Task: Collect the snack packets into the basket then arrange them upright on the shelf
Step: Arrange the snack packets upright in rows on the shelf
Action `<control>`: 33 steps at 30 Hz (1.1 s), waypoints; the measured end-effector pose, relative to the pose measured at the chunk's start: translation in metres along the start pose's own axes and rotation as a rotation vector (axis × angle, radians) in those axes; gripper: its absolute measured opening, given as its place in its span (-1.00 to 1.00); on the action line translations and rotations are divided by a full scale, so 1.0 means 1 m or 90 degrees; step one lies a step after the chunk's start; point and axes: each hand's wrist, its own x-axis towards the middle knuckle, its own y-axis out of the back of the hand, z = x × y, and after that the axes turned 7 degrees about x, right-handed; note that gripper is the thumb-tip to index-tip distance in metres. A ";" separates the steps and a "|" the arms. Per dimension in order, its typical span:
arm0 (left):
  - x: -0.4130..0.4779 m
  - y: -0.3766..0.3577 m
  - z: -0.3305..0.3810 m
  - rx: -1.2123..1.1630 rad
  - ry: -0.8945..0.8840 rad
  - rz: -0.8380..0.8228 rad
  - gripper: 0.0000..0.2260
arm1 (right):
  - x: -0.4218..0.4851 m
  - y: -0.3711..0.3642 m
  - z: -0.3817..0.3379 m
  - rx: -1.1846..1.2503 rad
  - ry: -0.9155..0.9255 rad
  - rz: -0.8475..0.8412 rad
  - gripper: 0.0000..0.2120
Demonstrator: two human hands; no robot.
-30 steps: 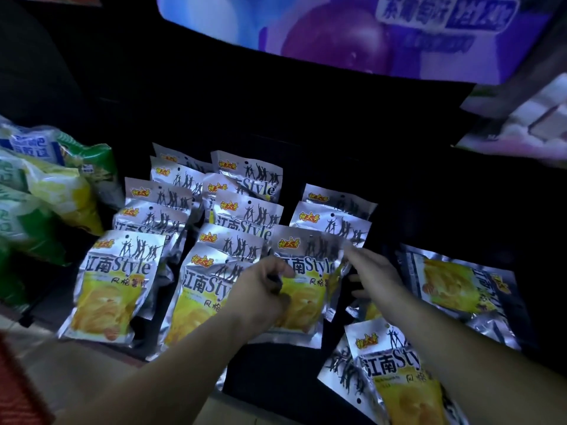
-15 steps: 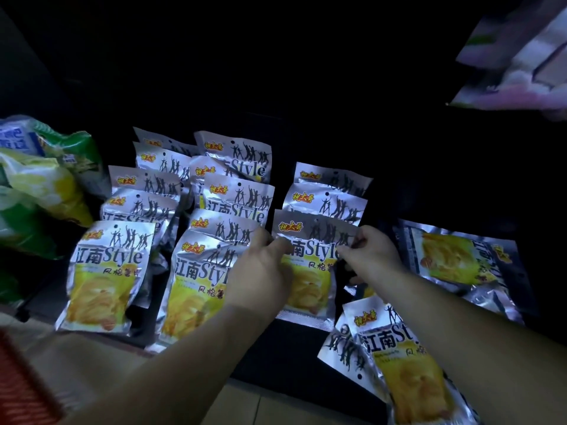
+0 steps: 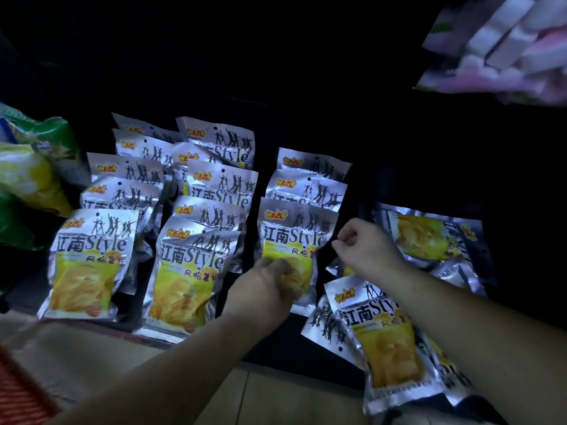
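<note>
On the dark shelf, the left hand is pinching the centre-frame front packet low down, while the right hand is curling at its edge, hold unclear, and is probably best squaring it upright against the packets behind.

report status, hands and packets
Left hand grips front packet low. Right hand curled at its right edge, grip unclear. Flat packets lie beside it.

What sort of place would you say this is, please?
Most likely a shop's snack shelf: identical silver crisp packets stand in rows on a dark shelf, green and yellow bags sit to their left, and pink-and-white packs show at upper right.
</note>
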 end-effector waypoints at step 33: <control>-0.052 -0.076 0.066 -0.169 -0.040 -0.212 -0.88 | -0.102 0.004 0.079 -0.375 0.064 0.012 -0.75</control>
